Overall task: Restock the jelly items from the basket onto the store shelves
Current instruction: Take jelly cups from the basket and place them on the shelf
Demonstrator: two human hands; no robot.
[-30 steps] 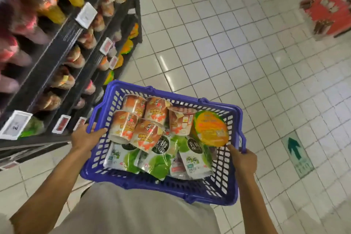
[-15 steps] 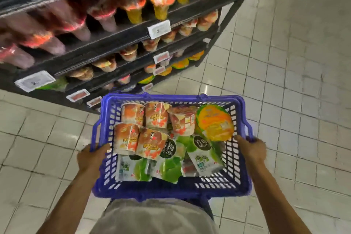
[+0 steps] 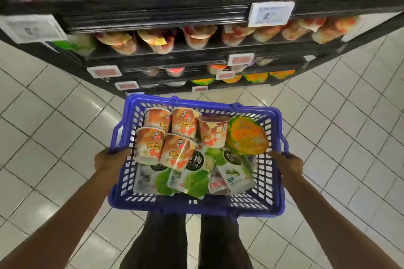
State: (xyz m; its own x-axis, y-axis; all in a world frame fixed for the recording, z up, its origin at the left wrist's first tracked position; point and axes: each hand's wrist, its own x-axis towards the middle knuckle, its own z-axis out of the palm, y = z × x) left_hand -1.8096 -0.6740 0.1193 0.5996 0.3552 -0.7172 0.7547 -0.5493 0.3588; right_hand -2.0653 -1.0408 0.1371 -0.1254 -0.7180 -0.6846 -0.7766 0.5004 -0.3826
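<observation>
I hold a blue plastic basket (image 3: pixel 196 206) in front of me at waist height. My left hand (image 3: pixel 109 159) grips its left rim and my right hand (image 3: pixel 288 165) grips its right rim. Inside lie several orange jelly cups (image 3: pixel 175 150), a round orange-lidded jelly tub (image 3: pixel 247 135) at the right, and green-and-white jelly pouches (image 3: pixel 192 179) underneath. The black store shelves (image 3: pixel 153 13) stand directly ahead, just beyond the basket's far edge.
The shelves carry rows of jelly cups (image 3: pixel 194 38), pink and yellow tubes on top, and orange tubs (image 3: pixel 255 77) low down, with white price tags (image 3: pixel 271 13) on the shelf fronts. White tiled floor (image 3: pixel 349 126) spreads on both sides. My dark trouser legs show below the basket.
I have turned left to face the shelves square on; they have swung from the left side to directly ahead and closer. Both hands keep the same hold on the basket.
</observation>
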